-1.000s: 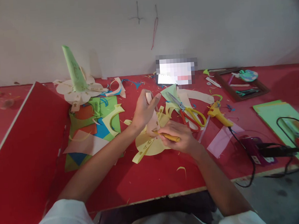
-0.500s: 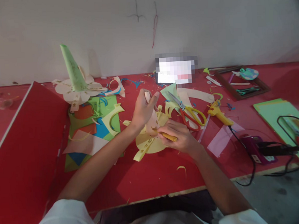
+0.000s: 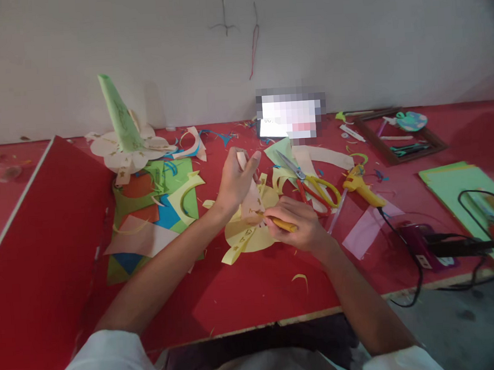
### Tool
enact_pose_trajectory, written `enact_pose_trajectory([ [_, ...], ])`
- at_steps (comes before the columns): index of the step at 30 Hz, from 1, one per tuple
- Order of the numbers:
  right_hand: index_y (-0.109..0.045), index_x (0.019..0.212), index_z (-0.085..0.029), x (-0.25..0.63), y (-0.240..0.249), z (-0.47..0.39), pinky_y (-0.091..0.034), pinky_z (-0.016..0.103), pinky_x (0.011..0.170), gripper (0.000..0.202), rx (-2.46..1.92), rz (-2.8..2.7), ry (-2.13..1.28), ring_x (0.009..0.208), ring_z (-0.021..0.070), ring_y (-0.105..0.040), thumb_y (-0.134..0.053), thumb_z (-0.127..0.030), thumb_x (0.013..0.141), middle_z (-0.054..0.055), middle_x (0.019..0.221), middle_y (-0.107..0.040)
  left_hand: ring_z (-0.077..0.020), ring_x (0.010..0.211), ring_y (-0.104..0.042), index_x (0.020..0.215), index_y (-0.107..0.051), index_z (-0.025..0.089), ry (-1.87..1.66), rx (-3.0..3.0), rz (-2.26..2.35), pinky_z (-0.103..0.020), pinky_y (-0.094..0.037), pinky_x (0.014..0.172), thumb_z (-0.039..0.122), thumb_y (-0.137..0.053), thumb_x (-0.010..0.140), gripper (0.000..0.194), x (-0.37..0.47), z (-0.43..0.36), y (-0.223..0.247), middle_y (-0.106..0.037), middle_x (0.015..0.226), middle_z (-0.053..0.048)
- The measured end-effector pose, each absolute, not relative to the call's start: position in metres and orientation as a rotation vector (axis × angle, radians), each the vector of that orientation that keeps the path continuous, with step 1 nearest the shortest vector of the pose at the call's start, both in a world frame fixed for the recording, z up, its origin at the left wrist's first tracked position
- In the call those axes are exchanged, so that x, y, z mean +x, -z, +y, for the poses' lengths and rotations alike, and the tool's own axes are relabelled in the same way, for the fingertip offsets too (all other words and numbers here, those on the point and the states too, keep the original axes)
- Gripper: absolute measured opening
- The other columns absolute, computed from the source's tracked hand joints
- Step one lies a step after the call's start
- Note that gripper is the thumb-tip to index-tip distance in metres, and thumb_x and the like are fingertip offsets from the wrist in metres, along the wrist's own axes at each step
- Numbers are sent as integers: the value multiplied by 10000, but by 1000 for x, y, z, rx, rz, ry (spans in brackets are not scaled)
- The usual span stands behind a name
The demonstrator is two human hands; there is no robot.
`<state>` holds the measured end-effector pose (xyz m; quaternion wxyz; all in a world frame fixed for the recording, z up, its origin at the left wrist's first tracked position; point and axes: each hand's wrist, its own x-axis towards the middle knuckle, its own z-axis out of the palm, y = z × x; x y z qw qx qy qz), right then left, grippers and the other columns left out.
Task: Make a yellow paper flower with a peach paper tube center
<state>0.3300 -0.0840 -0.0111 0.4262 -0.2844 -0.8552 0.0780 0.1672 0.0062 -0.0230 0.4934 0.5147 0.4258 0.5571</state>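
Observation:
Near the middle of the red table, a pale pink paper cone (image 3: 251, 202) stands on a yellow paper flower shape (image 3: 238, 236). My left hand (image 3: 237, 180) is closed around the upper part of the cone. A yellow pen (image 3: 283, 224) is in my right hand (image 3: 295, 224), its tip touching the cone's lower side, where small gold-brown marks show. More such marks and letters lie along a yellow strip (image 3: 234, 254) at the front of the flower. The cone's far side is hidden.
A green cone (image 3: 121, 117) on a white paper flower stands back left, above coloured scraps (image 3: 147, 236). Right of my hands lie scissors (image 3: 320, 189), a yellow glue gun (image 3: 362, 186) and a corded purple box (image 3: 418, 241). A blurred screen (image 3: 288, 118) leans against the wall.
My right hand and the pen have shifted slightly to the right along the cone's lower side. My left hand keeps its hold, with the cone turned or tilted a little.

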Motion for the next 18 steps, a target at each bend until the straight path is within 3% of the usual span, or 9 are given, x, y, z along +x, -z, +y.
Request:
enact_pose_trajectory([
  [10, -633, 1056, -236, 333, 15, -83, -535, 313, 665, 195, -735, -2085, -139, 697, 171, -610, -624, -67, 957, 25, 798, -703, -93, 517, -553, 864, -388, 243, -1368, 1248, 1027, -247, -475, 499, 700, -719, 881, 564, 167, 6, 23, -466, 681, 64],
  [18, -621, 975, -231, 335, 16, -83, -520, 299, 632, 171, -738, -2088, -184, 654, 158, -569, -635, -63, 945, 10, 744, -672, -86, 518, -553, 858, -376, 243, -1390, 1213, 1008, -248, -488, 501, 689, -740, 871, 575, 167, 6, 25, -448, 707, 66],
])
